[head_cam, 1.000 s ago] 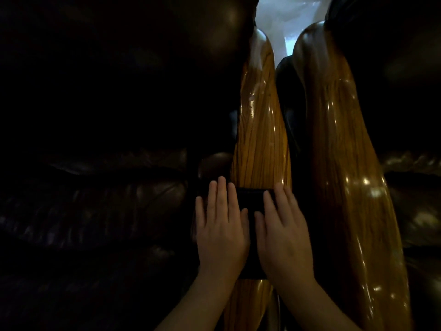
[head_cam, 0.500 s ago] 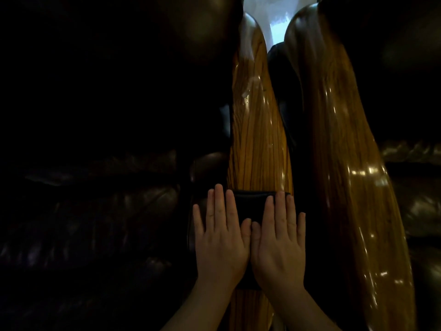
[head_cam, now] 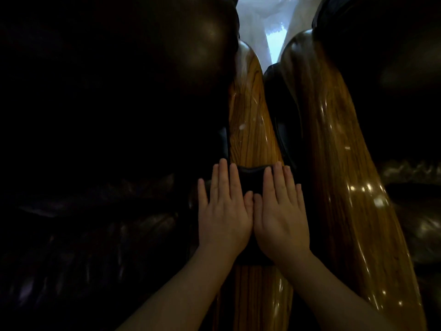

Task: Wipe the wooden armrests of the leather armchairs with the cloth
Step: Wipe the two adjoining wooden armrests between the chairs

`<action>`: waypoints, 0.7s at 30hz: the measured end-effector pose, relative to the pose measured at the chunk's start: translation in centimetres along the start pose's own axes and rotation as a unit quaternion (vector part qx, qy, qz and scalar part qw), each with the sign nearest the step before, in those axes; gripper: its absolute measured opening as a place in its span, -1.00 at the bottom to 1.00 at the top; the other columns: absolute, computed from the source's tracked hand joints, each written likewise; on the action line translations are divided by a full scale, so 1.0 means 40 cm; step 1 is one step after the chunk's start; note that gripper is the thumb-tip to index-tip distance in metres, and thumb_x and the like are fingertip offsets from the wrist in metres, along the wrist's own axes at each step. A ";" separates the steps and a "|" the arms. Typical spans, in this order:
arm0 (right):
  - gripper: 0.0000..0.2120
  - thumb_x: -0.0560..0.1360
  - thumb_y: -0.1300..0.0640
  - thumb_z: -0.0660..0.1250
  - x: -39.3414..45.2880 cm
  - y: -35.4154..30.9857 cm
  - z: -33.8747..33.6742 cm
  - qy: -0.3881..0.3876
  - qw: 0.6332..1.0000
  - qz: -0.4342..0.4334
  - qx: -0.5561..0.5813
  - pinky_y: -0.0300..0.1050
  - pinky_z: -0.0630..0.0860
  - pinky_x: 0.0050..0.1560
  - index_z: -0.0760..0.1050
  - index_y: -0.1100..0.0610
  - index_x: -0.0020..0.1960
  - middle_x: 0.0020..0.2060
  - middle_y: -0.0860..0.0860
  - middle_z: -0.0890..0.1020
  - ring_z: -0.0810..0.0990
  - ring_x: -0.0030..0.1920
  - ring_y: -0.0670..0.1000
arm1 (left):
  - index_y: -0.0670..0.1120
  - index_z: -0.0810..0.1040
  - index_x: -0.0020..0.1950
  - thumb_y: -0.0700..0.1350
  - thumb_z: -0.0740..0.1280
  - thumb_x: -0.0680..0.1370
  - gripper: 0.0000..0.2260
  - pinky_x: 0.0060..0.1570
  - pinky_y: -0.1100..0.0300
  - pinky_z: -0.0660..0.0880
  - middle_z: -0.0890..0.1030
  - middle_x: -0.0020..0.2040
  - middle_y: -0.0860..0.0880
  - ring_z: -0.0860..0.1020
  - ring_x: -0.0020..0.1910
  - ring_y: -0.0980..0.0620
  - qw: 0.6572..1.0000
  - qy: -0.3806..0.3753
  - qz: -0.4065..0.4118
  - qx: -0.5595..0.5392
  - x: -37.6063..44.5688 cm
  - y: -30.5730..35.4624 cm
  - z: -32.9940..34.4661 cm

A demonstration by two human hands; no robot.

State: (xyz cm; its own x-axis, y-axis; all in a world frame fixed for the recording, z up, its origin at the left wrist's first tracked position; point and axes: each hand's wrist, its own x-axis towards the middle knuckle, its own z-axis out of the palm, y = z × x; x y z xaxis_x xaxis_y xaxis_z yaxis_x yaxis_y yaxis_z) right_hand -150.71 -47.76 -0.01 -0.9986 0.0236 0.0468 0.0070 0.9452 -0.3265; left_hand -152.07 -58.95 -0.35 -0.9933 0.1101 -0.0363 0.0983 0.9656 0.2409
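Two glossy wooden armrests run away from me side by side: the left armrest (head_cam: 253, 130) and the wider right armrest (head_cam: 346, 187). A dark cloth (head_cam: 250, 179) lies across the left armrest. My left hand (head_cam: 224, 216) and my right hand (head_cam: 281, 216) lie flat on the cloth, thumbs touching, pressing it onto the wood. Most of the cloth is hidden under my palms; its far edge shows between my fingers. Bare wood shows below my wrists and beyond my fingertips.
Dark leather of the left armchair (head_cam: 119, 211) fills the left side, very dim. The right armchair's leather (head_cam: 405, 68) rises at the upper right. A narrow dark gap (head_cam: 284, 130) separates the two armrests. A bright patch (head_cam: 265, 27) shows at the top between the chair backs.
My hands have come together until the thumbs touch. They have slid with the cloth farther away from me along the left armrest.
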 end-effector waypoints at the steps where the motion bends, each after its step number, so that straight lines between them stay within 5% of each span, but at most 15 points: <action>1: -0.48 0.63 -0.04 -0.11 0.026 0.001 -0.003 -0.005 1.000 -0.001 0.002 0.15 0.01 0.50 -0.03 0.16 0.52 0.53 0.09 0.02 -0.07 0.54 0.05 | -0.17 -0.14 0.53 0.10 -0.22 0.62 -0.45 0.46 -0.14 -0.05 -0.13 0.55 -0.17 -0.15 0.52 -0.06 1.000 -0.007 0.002 0.007 0.028 -0.002 -0.004; 6: -0.46 0.63 -0.05 -0.15 0.172 -0.004 -0.016 -0.023 0.999 -0.020 -0.011 0.14 -0.02 0.51 -0.03 0.15 0.54 0.55 0.10 0.00 -0.12 0.54 0.05 | -0.16 -0.27 0.50 0.10 -0.30 0.61 -0.46 0.46 -0.13 -0.16 -0.25 0.54 -0.15 -0.27 0.50 -0.04 0.999 -0.012 -0.003 0.030 0.161 -0.016 -0.025; 21: -0.46 0.64 -0.06 -0.11 0.455 0.006 -0.002 -0.043 0.997 -0.027 0.056 0.10 -0.09 0.50 -0.08 0.12 0.56 0.57 0.07 -0.04 -0.12 0.54 0.02 | -0.15 -0.19 0.53 0.11 -0.18 0.63 -0.45 0.45 -0.10 -0.17 -0.15 0.56 -0.12 -0.18 0.52 -0.03 0.997 0.030 -0.073 -0.007 0.407 -0.010 -0.033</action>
State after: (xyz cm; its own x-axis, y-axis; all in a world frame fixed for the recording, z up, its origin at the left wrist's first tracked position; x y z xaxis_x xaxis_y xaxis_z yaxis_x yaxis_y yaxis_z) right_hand -168.86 -47.07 0.83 -0.9981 -0.0596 -0.0125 -0.0485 0.9019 -0.4293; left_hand -168.37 -57.85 0.22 -0.9989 -0.0456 -0.0147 -0.0479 0.9667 0.2515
